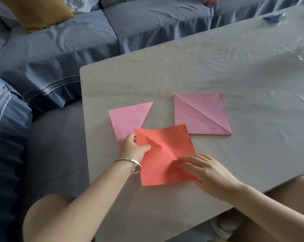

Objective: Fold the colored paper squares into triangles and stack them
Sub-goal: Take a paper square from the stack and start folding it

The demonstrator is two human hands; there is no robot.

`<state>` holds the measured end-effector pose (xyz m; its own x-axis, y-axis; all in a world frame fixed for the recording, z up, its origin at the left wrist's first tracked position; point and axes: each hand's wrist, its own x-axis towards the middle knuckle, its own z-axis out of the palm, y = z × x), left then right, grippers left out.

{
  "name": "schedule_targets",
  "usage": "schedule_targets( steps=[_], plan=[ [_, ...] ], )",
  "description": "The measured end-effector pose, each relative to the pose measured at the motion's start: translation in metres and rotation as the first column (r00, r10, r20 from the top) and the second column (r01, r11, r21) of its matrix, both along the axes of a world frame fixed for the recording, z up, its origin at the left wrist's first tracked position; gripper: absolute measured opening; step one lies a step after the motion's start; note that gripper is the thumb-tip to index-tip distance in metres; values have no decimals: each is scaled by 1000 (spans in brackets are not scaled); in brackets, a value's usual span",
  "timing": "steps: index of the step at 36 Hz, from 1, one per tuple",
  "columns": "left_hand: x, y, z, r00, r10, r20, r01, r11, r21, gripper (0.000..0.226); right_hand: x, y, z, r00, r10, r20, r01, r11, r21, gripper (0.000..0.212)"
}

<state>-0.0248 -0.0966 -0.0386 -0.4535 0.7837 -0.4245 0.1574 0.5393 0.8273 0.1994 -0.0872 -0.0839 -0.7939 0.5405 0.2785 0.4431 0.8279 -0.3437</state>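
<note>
A blue-covered sofa (pixel 60 49) fills the view from nine to twelve o'clock, and it plays no part in the work. The pale surface (pixel 217 63) takes up the rest, and it carries all the paper near its six o'clock edge, within easy reach of both arms.

At about two o'clock from the working sheet lies the pink square (pixel 202 114), flat, with a diagonal line across its top. A darker edge shows beneath it, so we judge it to be the supply pile, parked apart so that it is not disturbed.

The red sheet (pixel 165 154) sits nearest us, unfolded and slightly buckled, with creases meeting near its middle. We take it as the piece now being folded. Its ten o'clock corner overlaps the pink triangle (pixel 128 119), a finished fold that likely marks where the stack begins.

The left hand (pixel 135 147) is at the sheet's nine o'clock edge. Its grip pinches that edge with the thumb on top, probably to lift it across. The right hand (pixel 205 170) lies on the five o'clock part, its grip spread with fingers pressing down, which we read as anchoring the paper against sliding.

A bracelet (pixel 130 161) circles the left wrist.
</note>
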Motion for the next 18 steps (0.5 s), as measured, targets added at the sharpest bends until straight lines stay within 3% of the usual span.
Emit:
schedule_targets(
  steps=[4, 7, 11, 15, 18],
  plan=[
    [-12, -2, 0, 997, -19, -71, 12, 995, -98, 53, 16, 7, 1, 999, -42, -1, 41, 999, -27, 24],
    [-15, -2, -1, 990, -52, -132, 32, 988, -149, 68, 19, 8, 4, 999, 42, 25, -42, 999, -11, 30],
    [-13, -3, 3, 965, -138, -222, 120, 988, -95, 36, 13, 4, 10, 992, 128, -15, -129, 989, -69, 25],
    [-5, -9, 13, 862, -321, -392, 336, 941, -32, 11, 5, 0, 29, 978, 26, -209, -87, 954, -287, 26],
    [1, -15, 22, 822, -401, -404, 452, 891, 35, 13, -3, 3, 43, 955, -89, -283, -33, 916, -400, 23]
  ],
)
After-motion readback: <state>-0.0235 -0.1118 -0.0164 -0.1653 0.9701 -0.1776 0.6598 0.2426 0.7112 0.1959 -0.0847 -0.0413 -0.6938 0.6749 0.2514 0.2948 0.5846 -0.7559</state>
